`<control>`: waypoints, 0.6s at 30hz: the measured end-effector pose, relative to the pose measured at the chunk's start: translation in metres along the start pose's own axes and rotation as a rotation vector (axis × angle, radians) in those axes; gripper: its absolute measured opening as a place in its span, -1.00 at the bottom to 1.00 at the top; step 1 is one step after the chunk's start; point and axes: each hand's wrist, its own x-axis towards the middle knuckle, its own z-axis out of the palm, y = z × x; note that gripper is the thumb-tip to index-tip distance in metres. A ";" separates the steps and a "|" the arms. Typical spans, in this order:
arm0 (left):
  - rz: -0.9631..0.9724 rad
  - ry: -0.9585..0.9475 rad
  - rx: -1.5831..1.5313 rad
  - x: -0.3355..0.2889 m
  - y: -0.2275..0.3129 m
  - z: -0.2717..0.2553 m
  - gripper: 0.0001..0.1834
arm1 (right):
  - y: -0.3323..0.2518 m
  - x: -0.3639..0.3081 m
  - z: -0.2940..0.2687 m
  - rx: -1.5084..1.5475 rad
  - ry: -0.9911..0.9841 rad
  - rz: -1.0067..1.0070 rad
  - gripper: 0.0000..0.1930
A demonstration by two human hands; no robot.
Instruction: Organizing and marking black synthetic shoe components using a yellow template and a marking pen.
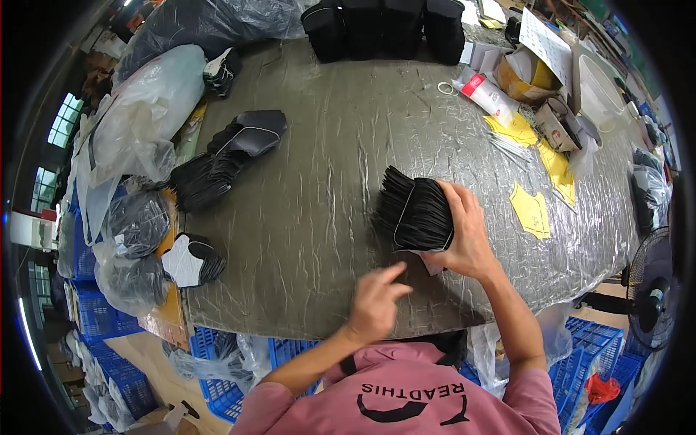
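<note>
A thick bundle of black cut pieces stands on the table near its front edge, with a thin pale band around it. My right hand is wrapped round the bundle's right side, thumb low and fingers behind. A light-coloured piece shows under the bundle's lower edge. Just to the lower left, my left hand is apart from the bundle and slightly blurred. Its thumb and forefinger stretch out, the other fingers are partly curled, and nothing shows in it.
Black banded stacks line the far edge; more black bundles lie at left, near a white-topped bundle. Yellow pattern pieces and a box are at right. A fan stands beyond the right edge, blue crates below.
</note>
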 end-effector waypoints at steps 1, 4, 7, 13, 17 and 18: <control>-0.027 0.123 -0.014 0.012 -0.012 -0.014 -0.70 | -0.001 -0.001 0.000 -0.002 -0.002 -0.001 0.08; -0.225 0.264 -0.098 0.073 -0.027 -0.049 -0.80 | -0.005 -0.001 -0.003 -0.024 -0.008 -0.008 0.10; -0.237 0.041 -0.210 0.136 -0.023 -0.041 -0.80 | -0.004 -0.004 -0.005 -0.062 0.008 -0.009 0.10; -0.339 -0.328 -0.029 0.177 -0.040 -0.024 -0.68 | -0.004 -0.005 -0.002 -0.034 -0.036 0.000 0.14; -0.496 -0.452 -0.071 0.178 -0.040 -0.029 -0.65 | -0.009 -0.003 -0.006 -0.009 -0.043 -0.012 0.10; -0.420 -0.440 0.037 0.177 -0.028 -0.030 -0.63 | -0.008 -0.002 -0.010 -0.018 -0.058 -0.006 0.10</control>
